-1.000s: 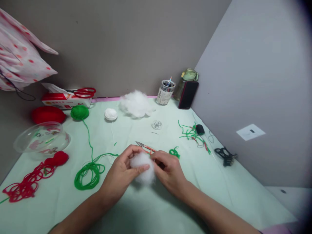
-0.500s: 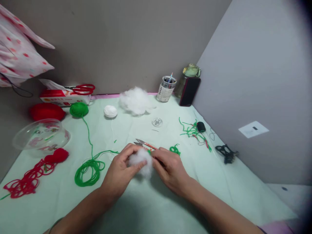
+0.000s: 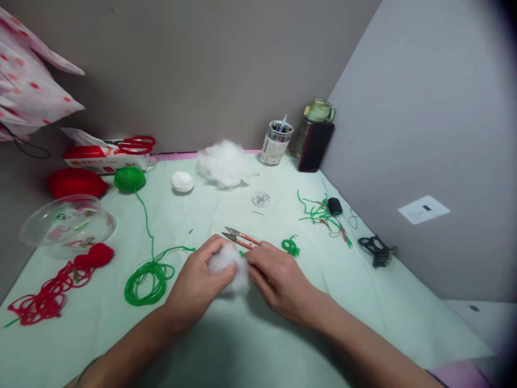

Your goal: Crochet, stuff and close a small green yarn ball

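My left hand (image 3: 202, 277) is closed round a tuft of white fibre stuffing (image 3: 224, 264), its thumb pressed across the front. Against the right side of that tuft is my right hand (image 3: 278, 277), fingers pinched together. A speck of green shows at its fingertips, but what they grip is hidden. Just beyond the right knuckles lie orange-handled thread snips (image 3: 242, 237), blades pointing left. A small green crocheted piece (image 3: 290, 246) rests right of the hand. To the left, a loose coil of green yarn (image 3: 147, 283) runs back to a green yarn ball (image 3: 129, 179).
A larger heap of stuffing (image 3: 226, 163) lies at the back, beside a white yarn ball (image 3: 182, 181). Left stand a clear plastic bowl (image 3: 105, 231) and tangled red yarn (image 3: 40, 302). Yarn scraps (image 3: 319, 213), a pen tin (image 3: 275, 145) and a phone (image 3: 316, 146) are right.
Both hands have shifted slightly left, keeping the tuft between them, and more of the snips shows. The camera view has tilted a little.
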Available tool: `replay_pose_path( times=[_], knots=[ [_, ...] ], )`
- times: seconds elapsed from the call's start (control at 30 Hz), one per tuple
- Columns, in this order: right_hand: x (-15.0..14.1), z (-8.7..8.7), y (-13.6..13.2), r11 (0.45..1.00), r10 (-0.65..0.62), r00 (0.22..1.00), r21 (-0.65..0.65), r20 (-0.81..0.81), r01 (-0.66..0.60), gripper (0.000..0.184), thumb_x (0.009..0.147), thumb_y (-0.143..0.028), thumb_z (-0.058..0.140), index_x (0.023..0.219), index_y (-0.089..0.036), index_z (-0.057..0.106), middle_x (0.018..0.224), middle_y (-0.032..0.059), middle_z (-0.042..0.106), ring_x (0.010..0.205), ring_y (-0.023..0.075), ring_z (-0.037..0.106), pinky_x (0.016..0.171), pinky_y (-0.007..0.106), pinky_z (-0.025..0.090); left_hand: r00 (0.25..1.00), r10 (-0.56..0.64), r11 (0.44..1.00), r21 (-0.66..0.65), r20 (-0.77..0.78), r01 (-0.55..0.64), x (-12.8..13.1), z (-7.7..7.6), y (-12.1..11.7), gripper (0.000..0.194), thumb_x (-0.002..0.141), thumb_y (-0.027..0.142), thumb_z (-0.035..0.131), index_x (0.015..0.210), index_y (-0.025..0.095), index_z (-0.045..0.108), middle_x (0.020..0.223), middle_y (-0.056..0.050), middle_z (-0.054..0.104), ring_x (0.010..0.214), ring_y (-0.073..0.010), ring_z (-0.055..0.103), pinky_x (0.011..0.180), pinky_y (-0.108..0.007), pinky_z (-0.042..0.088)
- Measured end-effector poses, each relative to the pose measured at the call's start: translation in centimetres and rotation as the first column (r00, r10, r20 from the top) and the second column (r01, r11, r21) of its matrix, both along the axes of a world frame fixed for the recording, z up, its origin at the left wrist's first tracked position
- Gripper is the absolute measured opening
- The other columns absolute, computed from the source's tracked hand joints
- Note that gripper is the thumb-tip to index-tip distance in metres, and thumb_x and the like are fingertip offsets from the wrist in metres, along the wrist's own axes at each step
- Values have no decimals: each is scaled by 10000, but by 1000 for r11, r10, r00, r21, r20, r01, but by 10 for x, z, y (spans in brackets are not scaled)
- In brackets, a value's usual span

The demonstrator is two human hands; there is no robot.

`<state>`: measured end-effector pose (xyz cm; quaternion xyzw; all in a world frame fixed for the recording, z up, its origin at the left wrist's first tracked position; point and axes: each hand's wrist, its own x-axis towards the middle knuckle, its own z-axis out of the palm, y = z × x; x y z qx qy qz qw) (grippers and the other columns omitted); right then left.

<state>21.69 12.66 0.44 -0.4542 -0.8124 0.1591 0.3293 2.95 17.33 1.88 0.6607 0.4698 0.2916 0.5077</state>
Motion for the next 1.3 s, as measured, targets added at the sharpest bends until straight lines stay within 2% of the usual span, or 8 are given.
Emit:
replay_pose_path(
  times=[0.2, 0.43, 0.63, 0.73, 0.83, 0.93, 1.13, 1.3],
  knots=[
    [-5, 1, 0, 988, -69, 996, -144, -54, 61, 230, 1007, -114, 489, 798, -203, 527, 717, 3, 582, 665, 146, 501, 650, 268, 412, 994, 85, 991, 112, -70, -77, 3, -12, -7, 76, 743, 262, 552, 809, 225, 563, 774, 13, 578, 711, -184, 547, 696, -298, 440],
    [-15, -4, -11, 999, -28, 995, 41, -94, 32, 207, 1035, -131, 451, 886, -191, 581, 742, 29, 626, 682, 161, 505, 660, 279, 429, 996, 80, 997, 21, -46, -79, 1, -13, -7, 110, 806, 328, 548, 855, 229, 544, 785, 11, 566, 730, -191, 538, 697, -312, 451],
    [-20, -9, -9, 994, -20, 998, 106, -64, 27, 246, 1033, -125, 408, 871, -185, 583, 718, 33, 610, 662, 167, 460, 656, 303, 405, 987, 152, 984, 84, 49, -155, 1, -21, -11, 62, 861, 280, 549, 871, 236, 507, 819, 10, 536, 777, -185, 532, 727, -310, 443],
    [-19, -4, -5, 985, -72, 970, -168, -233, 33, 223, 1035, -191, 458, 863, -183, 599, 745, 16, 593, 689, 150, 494, 661, 286, 403, 979, 180, 973, 133, 92, -191, 2, -26, -14, 69, 873, 252, 565, 895, 240, 502, 824, 16, 540, 748, -175, 523, 700, -303, 432],
    [-17, 2, 0, 852, -214, 881, -521, -423, -44, 319, 1016, -382, 542, 766, -188, 583, 680, -27, 483, 633, 121, 432, 589, 258, 344, 977, 171, 949, 246, 129, -199, 2, -30, -17, 96, 874, 219, 584, 889, 244, 492, 832, 15, 537, 757, -174, 528, 698, -300, 429],
    [-16, 4, 5, 772, -310, 815, -631, -489, -85, 439, 933, -531, 629, 671, -187, 551, 623, -47, 396, 598, 108, 346, 546, 259, 260, 982, 140, 937, 305, 126, -173, 2, -32, -19, 91, 882, 220, 581, 900, 241, 494, 858, 6, 542, 784, -179, 540, 719, -305, 442],
    [-14, -1, 8, 772, -418, 778, -634, -469, 32, 350, 875, -452, 667, 670, -195, 547, 563, -75, 346, 549, 93, 280, 530, 262, 223, 993, 85, 994, 62, 86, -91, 4, -17, -23, 205, 871, 316, 664, 983, 237, 512, 913, -13, 573, 790, -186, 555, 708, -306, 476],
    [-11, 1, 6, 806, -445, 786, -575, -430, 141, 289, 846, -386, 665, 661, -206, 537, 552, -82, 310, 533, 90, 256, 518, 260, 211, 944, -29, 980, -175, 328, 91, -1, -5, -17, 358, 973, 537, 568, 1161, 234, 593, 1061, -71, 674, 835, -212, 639, 698, -304, 517]
  ],
)
